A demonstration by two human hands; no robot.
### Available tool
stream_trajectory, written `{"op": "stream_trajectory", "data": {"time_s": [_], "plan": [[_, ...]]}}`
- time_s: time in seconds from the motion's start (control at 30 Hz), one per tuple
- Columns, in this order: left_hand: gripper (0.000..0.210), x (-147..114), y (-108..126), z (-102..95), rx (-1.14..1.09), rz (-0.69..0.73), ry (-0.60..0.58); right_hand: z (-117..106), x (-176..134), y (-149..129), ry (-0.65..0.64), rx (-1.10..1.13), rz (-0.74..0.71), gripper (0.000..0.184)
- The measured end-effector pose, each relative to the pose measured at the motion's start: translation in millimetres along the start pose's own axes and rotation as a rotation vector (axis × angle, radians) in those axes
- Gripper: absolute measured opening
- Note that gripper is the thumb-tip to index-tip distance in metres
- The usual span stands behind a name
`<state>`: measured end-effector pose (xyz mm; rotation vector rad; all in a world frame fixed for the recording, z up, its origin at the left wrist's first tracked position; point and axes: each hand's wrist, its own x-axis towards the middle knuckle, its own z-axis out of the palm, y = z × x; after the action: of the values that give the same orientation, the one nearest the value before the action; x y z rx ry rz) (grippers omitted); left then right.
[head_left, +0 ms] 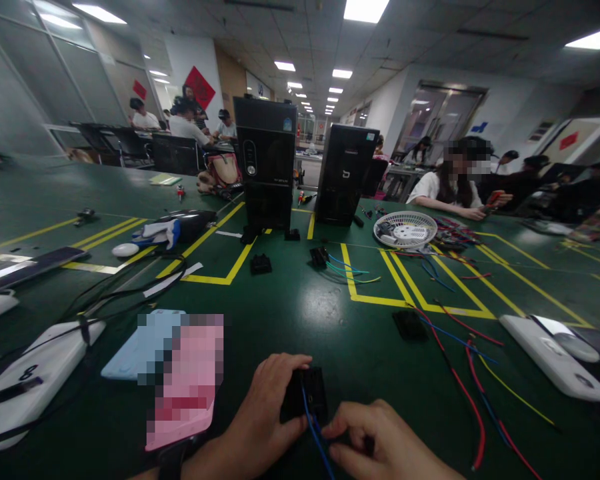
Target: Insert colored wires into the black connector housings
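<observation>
In the head view, my left hand [273, 407] is wrapped round the left side of a small black plastic block [317, 390], which rests on the green table with its far end between thumb and fingers. Blue wires [316, 437] run from the block toward me. On the block's near right side, my right hand [373, 440] has thumb and forefinger bent together at a blue wire. Where the wires enter the block is too dark to make out.
Loose red, blue and yellow wires [475, 393] lie on the right, by another black block [410, 325]. Phone-like pink [190, 380] and blue [130, 353] things lie left. Two black computer towers [265, 167] stand ahead, near a white basket [405, 230]. A person [455, 177] sits across.
</observation>
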<state>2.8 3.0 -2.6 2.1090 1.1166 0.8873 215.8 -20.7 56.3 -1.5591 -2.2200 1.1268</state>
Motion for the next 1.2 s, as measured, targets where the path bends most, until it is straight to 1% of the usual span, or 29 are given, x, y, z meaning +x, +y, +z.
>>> {"op": "stream_trajectory", "data": {"time_s": [0.17,0.27,0.33,0.4,0.47,0.6,0.73,0.8,0.93,1.0,1.07,1.2], "plan": [[0.069,-1,-1,-0.1,0.014,0.009,0.008,5,2,1,-0.051,0.069,0.056,0.022],[0.069,-1,-2,-0.9,0.015,0.019,-0.009,10,4,4,-0.132,0.214,0.091,0.02],[0.069,-1,-2,-1.5,0.021,0.02,-0.017,12,5,5,-0.187,0.334,0.117,0.024],[0.069,-1,-2,-2.1,0.022,0.015,-0.025,12,5,5,-0.207,0.394,0.13,0.026],[0.069,0,-1,-2.5,0.019,0.014,-0.024,11,4,4,-0.174,0.342,0.1,0.024],[0.068,0,0,-2.7,0.007,0.012,-0.011,11,2,5,-0.09,0.087,0.011,0.015],[0.068,0,0,-1.9,0.001,0.013,0.008,15,4,8,-0.106,-0.047,-0.01,0.009],[0.067,0,0,-1.7,0.001,0.018,0.012,16,6,9,-0.141,-0.04,-0.037,0.009],[0.068,0,0,-2.2,-0.001,0.028,-0.006,14,8,7,-0.209,0.105,-0.128,0.029],[0.069,-1,-1,-2.6,0.0,0.028,-0.011,11,7,5,-0.206,0.15,-0.138,0.032],[0.07,-1,-1,-2.8,0.005,0.03,-0.008,10,7,4,-0.201,0.14,-0.132,0.031],[0.071,-1,-1,-2.6,0.007,0.034,0.007,13,8,8,-0.184,0.008,-0.121,0.029]]}}
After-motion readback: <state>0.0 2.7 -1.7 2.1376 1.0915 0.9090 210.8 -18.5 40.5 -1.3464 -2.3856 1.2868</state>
